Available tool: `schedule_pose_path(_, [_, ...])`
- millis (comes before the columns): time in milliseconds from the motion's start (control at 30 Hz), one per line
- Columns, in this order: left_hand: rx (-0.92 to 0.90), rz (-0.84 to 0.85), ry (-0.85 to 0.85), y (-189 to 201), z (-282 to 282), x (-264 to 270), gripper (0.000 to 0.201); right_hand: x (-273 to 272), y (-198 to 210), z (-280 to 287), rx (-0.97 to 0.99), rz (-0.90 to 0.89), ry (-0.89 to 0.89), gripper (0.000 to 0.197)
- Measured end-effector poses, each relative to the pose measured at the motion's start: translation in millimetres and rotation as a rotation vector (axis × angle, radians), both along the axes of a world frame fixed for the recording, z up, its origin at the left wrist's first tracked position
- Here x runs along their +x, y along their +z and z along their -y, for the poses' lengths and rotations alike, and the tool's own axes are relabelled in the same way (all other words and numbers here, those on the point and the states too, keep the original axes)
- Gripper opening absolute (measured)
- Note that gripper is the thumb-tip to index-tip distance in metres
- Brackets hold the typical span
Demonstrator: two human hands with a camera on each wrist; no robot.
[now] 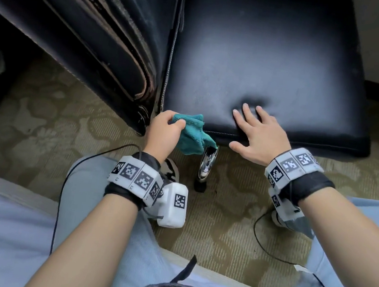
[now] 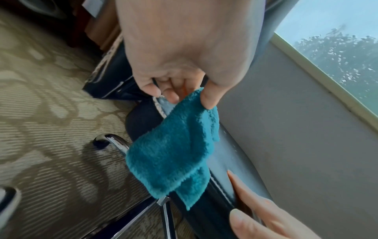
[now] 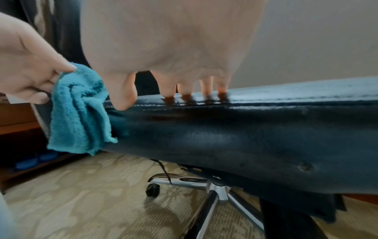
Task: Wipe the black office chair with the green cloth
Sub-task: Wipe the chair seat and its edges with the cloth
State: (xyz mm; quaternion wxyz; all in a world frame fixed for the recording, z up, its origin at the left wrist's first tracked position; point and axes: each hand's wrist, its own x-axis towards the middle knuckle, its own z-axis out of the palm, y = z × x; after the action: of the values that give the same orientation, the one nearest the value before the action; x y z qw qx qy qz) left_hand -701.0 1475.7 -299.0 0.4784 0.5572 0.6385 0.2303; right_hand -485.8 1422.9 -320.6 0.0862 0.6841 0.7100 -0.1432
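In the head view the right hand [image 1: 260, 134] lies flat, fingers spread, on the black office chair [image 1: 266, 64], apparently steadying it; in the left-wrist view, at centre frame, the left hand [image 2: 184, 64] pinches the green cloth [image 2: 171, 152], hanging at the seat edge; in the right-wrist view straight fingertips [image 3: 223, 90] press the seat.

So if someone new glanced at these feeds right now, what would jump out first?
The green cloth, bright against all the dark upholstery, hanging from the left hand by the seat's front left corner. Next, the right hand spread flat on the front edge of the black office chair, fingertips denting the cushion. Below, the chrome base gleams on patterned carpet.
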Motion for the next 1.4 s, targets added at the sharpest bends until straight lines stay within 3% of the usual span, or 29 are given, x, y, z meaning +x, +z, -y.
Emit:
schedule_pose_path(233, [0.003,-0.018,0.211,-17.0,-10.2,-31.1,0.016,-30.3,14.3,-33.9,0.006,-0.066,-0.065,0.058])
schedule_pose_path(400, [-0.012,0.027,0.289,-23.7,-29.3,-50.3,0.016,-47.7,10.7,-55.7,0.114,-0.291,-0.298,0.037])
schedule_pose_path(533, [0.014,0.045,0.310,-26.4,-45.0,-55.7,0.019,-38.9,9.7,-67.7,0.172,-0.635,-0.444,0.038])
schedule_pose_path(567, [0.025,0.039,0.318,-25.6,-49.9,-55.2,0.020,-35.2,11.1,-71.5,0.172,-0.651,-0.446,0.039])
schedule_pose_path(767, [0.112,0.062,0.428,-23.0,-75.8,-45.2,0.019,-42.4,13.0,-92.3,-0.021,-0.300,-0.232,0.058])
schedule_pose_path(1067, [0.081,0.101,0.617,-54.4,-63.2,-42.1,0.024,-69.5,4.0,-98.8,-0.048,-0.290,-0.143,0.063])
schedule_pose_path(1200, [0.225,0.118,0.607,-47.0,-71.9,-38.9,0.018,-67.9,-1.4,-97.8,-0.049,-0.298,-0.156,0.062])
schedule_pose_path(1300, [0.316,0.073,0.617,-43.0,-83.4,-34.5,0.029,-69.7,-2.9,-98.6,-0.029,-0.306,-0.175,0.061])
schedule_pose_path(1400, [0.373,0.054,0.581,-49.1,-79.8,-30.4,0.022,-70.8,-3.7,-99.1,-0.022,-0.317,-0.195,0.059])
